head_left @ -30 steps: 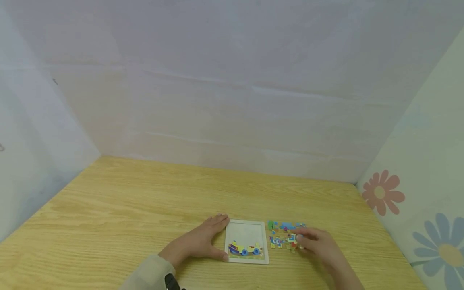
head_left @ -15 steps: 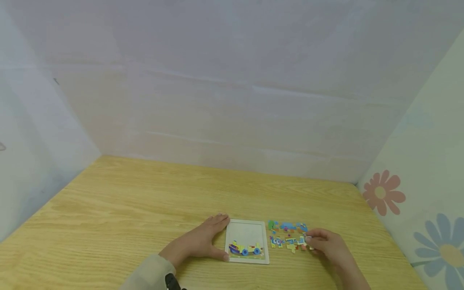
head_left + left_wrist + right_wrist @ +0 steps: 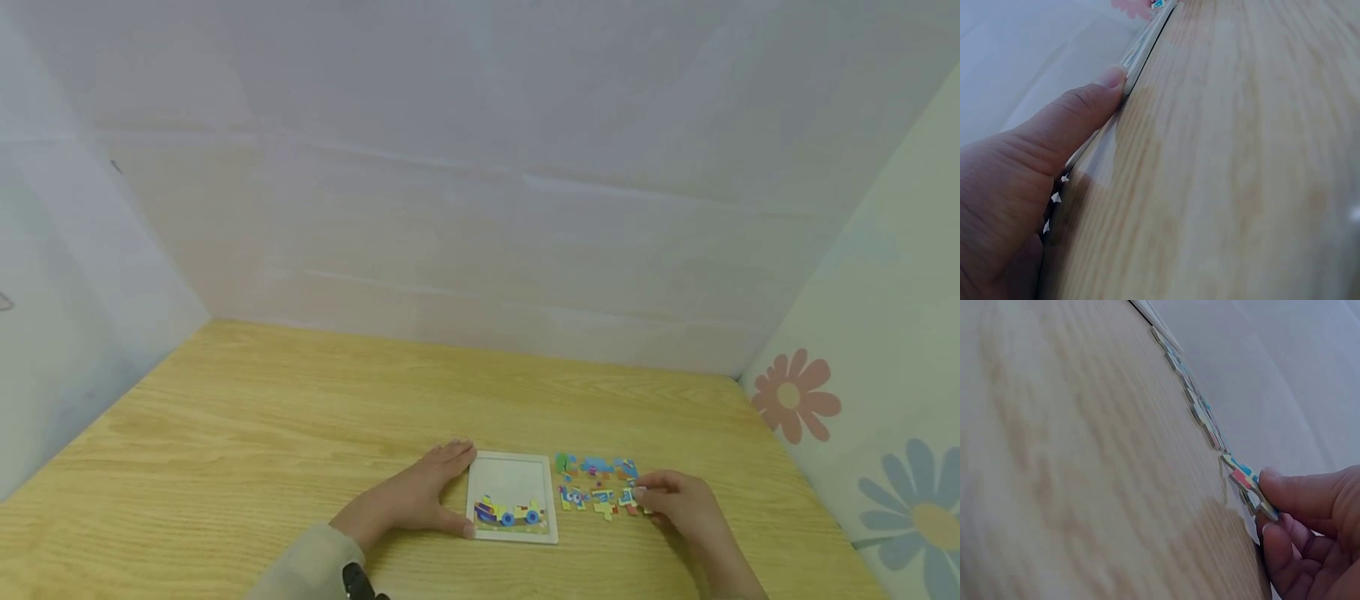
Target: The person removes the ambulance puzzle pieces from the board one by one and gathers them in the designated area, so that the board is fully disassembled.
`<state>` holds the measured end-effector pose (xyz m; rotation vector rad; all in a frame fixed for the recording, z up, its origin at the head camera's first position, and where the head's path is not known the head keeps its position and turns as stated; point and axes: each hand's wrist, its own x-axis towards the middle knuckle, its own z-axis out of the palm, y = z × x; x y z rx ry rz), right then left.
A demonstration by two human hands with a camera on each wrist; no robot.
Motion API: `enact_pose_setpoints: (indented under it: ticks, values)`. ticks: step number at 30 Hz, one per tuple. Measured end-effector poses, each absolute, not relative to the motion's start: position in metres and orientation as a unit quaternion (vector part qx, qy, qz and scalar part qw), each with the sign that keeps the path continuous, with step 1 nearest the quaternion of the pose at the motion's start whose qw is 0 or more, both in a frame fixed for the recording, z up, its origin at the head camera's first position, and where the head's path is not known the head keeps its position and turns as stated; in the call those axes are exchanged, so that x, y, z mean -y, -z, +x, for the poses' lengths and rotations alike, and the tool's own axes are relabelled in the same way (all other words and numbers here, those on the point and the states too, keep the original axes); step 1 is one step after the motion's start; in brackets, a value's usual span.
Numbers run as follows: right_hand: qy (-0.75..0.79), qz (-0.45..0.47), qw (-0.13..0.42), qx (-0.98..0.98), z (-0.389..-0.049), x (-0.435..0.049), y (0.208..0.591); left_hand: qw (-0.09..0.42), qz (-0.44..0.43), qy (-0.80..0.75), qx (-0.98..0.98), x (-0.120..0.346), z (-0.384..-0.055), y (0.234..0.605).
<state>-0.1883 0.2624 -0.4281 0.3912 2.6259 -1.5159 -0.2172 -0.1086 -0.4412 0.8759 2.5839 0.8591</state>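
Far left, pale sleeve (image 3: 309, 562) on my left arm, black strap (image 3: 358, 582) by the cuff. Wood-grain counter (image 3: 300, 400) under everything. My left hand (image 3: 420, 500) lies at the left side of the puzzle tray (image 3: 553, 504): fingers stretched out to its far left corner, thumb spread away from them, at the near left corner. Left wrist view confirms thumb tip on the tray edge; nothing pinched there. Tray lies flat, pale rim, joined pieces (image 3: 507, 517) along the near side showing a vehicle with blue wheels, pale backing beyond them.

Just right of the tray, loose pieces in two rough rows on the counter. Far row: green piece (image 3: 562, 464), then blue piece (image 3: 597, 465), another blue one after. Near row: eyed piece (image 3: 573, 498), then yellow-and-blue piece (image 3: 603, 503). Too small to count all.

At the right end of the near row, my right hand (image 3: 686, 507) pinches one puzzle piece (image 3: 1249, 481) between thumb and curled fingers; right wrist view shows a red patch on it. Flat or slightly raised, can't tell. Right wall: red flower (image 3: 797, 396), then blue flower (image 3: 926, 517).
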Motion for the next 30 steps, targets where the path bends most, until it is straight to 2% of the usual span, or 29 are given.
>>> enact_pose_setpoints:
  ticks: [17,30]
  values:
    - [0.350,0.078,0.026,-0.933,-0.188,-0.253,0.419,0.139,0.304,-0.297,-0.895,0.110,-0.218,0.440]
    - [0.344,0.091,0.037,-0.934,-0.187,-0.250,0.420,0.136,0.302,-0.291,-0.898,0.110,-0.217,0.439]
